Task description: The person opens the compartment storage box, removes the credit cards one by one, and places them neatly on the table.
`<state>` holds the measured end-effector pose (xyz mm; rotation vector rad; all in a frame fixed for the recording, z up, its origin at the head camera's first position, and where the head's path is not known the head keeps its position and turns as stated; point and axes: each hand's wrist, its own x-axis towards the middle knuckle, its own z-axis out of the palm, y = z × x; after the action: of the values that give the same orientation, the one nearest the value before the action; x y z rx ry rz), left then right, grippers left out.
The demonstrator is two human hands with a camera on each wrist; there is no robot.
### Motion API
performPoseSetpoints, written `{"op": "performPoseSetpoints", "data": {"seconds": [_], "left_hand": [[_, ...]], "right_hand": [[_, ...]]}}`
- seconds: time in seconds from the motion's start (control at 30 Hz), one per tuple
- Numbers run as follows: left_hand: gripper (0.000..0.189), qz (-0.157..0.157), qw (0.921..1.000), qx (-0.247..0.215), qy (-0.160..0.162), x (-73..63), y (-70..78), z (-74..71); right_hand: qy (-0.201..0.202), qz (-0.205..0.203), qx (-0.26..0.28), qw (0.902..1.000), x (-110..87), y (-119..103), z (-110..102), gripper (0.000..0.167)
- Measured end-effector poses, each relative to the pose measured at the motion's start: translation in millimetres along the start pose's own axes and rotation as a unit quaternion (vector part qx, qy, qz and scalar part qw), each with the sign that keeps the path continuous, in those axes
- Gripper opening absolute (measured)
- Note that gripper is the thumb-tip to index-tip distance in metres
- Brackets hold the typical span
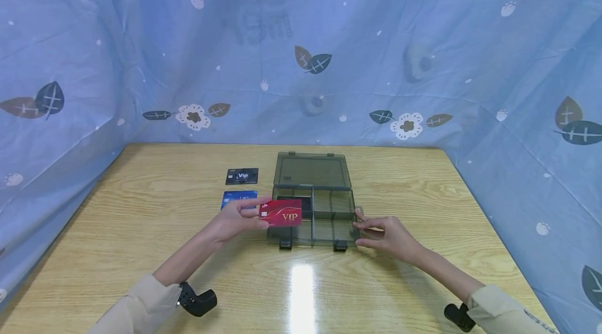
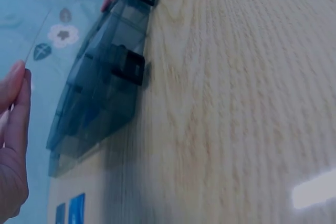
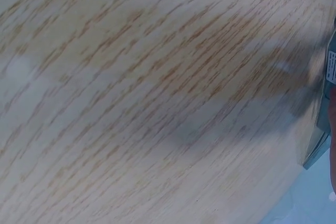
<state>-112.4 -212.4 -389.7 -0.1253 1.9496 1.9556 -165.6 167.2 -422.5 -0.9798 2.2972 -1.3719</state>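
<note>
My left hand (image 1: 239,220) pinches a red VIP card (image 1: 280,212) between thumb and fingers, above the left side of a clear grey compartment box (image 1: 324,243). The card hides part of that side. The box lies open, its lid (image 1: 312,172) folded back behind it. Something dark (image 1: 307,205) shows in the back left compartment. At the right end, my right hand (image 1: 386,235) holds the box's edge with bent fingers and thumb. A blue card (image 1: 235,196), partly behind the left hand, and a black Vip card (image 1: 242,176) lie left of the box.
Two black latches (image 1: 285,244) hang at the box's front. Everything stands on a wood-grain table (image 1: 141,187), with a bright glare strip near its front. Blue patterned cloth (image 1: 235,62) encloses the back and both sides. Each wrist wears a black device (image 1: 197,301).
</note>
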Motion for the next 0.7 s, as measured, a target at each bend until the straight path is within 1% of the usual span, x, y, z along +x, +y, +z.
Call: {"op": "performPoseSetpoints", "data": {"seconds": [0.1, 0.17, 0.33, 0.5, 0.63, 0.7], "left_hand": [[0.068, 0.001, 0.9999, 0.012, 0.003, -6.5, -3.0, -5.7], [0.069, -0.002, 0.9996, 0.022, 0.016, -10.8, -5.0, -9.3], [0.069, -0.017, 0.9987, 0.026, 0.039, -19.2, -10.8, -18.8], [0.071, -0.018, 0.9987, 0.026, 0.039, -25.1, -16.4, -27.6], [0.071, -0.009, 0.9992, 0.025, 0.031, -30.5, -19.5, -33.7], [0.070, -0.008, 0.9990, 0.025, 0.036, -33.8, -20.7, -36.3]], "right_hand": [[-0.001, -0.005, -0.005, 1.0000, -0.2, -1, 0, 0.038], [-0.001, -0.010, -0.009, 0.9999, 0.0, -1, 0, 0.038], [-0.003, -0.013, -0.016, 0.9998, 0.0, -1, 1, 0.038], [-0.002, -0.012, -0.021, 0.9997, -0.1, -2, 0, 0.038], [-0.003, -0.012, -0.018, 0.9998, 0.2, -2, -1, 0.038], [-0.004, -0.011, -0.016, 0.9998, 0.2, -2, -1, 0.038]]}}
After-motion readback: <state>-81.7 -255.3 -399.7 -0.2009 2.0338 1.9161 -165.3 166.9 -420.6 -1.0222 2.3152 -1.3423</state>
